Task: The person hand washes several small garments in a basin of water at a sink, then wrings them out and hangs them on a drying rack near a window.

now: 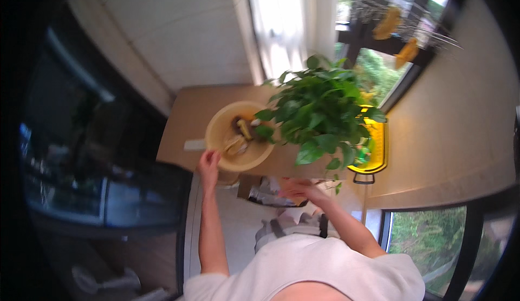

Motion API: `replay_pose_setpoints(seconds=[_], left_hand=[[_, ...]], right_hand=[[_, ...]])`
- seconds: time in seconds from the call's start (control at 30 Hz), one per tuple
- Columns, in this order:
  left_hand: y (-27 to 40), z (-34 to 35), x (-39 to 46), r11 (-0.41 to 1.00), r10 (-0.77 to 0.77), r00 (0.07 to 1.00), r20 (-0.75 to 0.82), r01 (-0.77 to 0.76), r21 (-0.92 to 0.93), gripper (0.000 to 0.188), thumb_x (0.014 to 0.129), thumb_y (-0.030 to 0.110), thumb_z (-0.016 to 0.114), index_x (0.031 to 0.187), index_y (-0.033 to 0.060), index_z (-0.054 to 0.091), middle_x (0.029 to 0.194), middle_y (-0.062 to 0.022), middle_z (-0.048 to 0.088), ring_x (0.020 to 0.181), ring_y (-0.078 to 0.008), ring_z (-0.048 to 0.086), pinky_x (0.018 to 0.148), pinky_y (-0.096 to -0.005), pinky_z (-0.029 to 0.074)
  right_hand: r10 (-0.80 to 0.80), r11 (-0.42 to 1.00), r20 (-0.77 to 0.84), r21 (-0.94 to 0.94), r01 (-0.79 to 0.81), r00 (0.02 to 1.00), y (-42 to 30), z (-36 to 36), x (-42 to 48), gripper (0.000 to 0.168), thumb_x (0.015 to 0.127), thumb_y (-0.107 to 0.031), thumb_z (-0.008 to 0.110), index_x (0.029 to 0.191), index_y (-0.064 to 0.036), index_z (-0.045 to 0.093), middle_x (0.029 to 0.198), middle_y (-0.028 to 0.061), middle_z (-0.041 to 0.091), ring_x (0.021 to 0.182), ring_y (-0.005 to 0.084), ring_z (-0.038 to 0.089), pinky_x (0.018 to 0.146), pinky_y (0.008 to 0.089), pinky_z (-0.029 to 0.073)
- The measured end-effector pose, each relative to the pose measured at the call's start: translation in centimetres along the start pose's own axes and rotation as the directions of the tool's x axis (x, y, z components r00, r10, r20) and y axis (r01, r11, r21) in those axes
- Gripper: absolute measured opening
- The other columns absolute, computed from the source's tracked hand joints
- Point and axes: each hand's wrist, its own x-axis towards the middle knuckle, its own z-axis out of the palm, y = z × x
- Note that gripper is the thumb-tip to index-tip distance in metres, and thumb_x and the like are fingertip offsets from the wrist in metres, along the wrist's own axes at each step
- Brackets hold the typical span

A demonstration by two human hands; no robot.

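Note:
A round pale-yellow plastic basin [213, 126] stands on a brown tabletop. Inside it lie several brown and yellowish items, one like a yellow-and-dark strip [243, 129], too blurred to name. My left hand [209, 165] is at the basin's near left rim, fingers bent together; whether it grips the rim is unclear. My right hand [300, 190] hangs blurred at the table's front edge, above a cardboard box [245, 187], fingers stretched out and nothing seen in them. Close to the basin, a leafy green potted plant [321, 110] spreads its leaves over the rim; its pot is hidden.
A yellow basket [378, 150] with a black handle holds green items by the right wall. A white strip [195, 145] lies left of the basin. Dry branches [378, 10] with yellow pieces hang by the window. Dark glass [101, 138] stands at left.

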Motion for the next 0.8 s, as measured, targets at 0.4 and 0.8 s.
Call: replay_pose_setpoints(seconds=[0.4,0.8], left_hand=[[-5.2,6.5,5.3,0.261,-0.103,0.983,0.149,-0.118,0.958,0.04,0.068,0.029,0.071,0.101,0.0079,0.062,0.088,-0.0108,0.063,0.088,-0.0273,0.061,0.076,-0.0399,0.048],[-1.3,3.9,8.0,0.754,-0.014,0.986,0.167,-0.1,0.65,0.027,0.081,0.031,0.058,0.093,0.0078,0.065,0.077,-0.0176,0.063,0.076,-0.0303,0.062,0.066,-0.0395,0.047]], right_hand=[[0.004,0.996,-0.647,-0.062,-0.057,0.763,0.1,-10.4,-15.6,0.023,0.086,-0.021,0.055,0.097,-0.001,0.057,0.091,0.0123,0.065,0.074,0.0176,0.064,0.066,0.0254,0.049],[-0.145,0.897,-0.422,-0.438,-0.062,0.895,-3.9,-10.8,-15.7,0.019,0.084,-0.014,0.057,0.095,0.001,0.058,0.085,0.0078,0.063,0.075,0.0137,0.06,0.066,0.0244,0.046]])
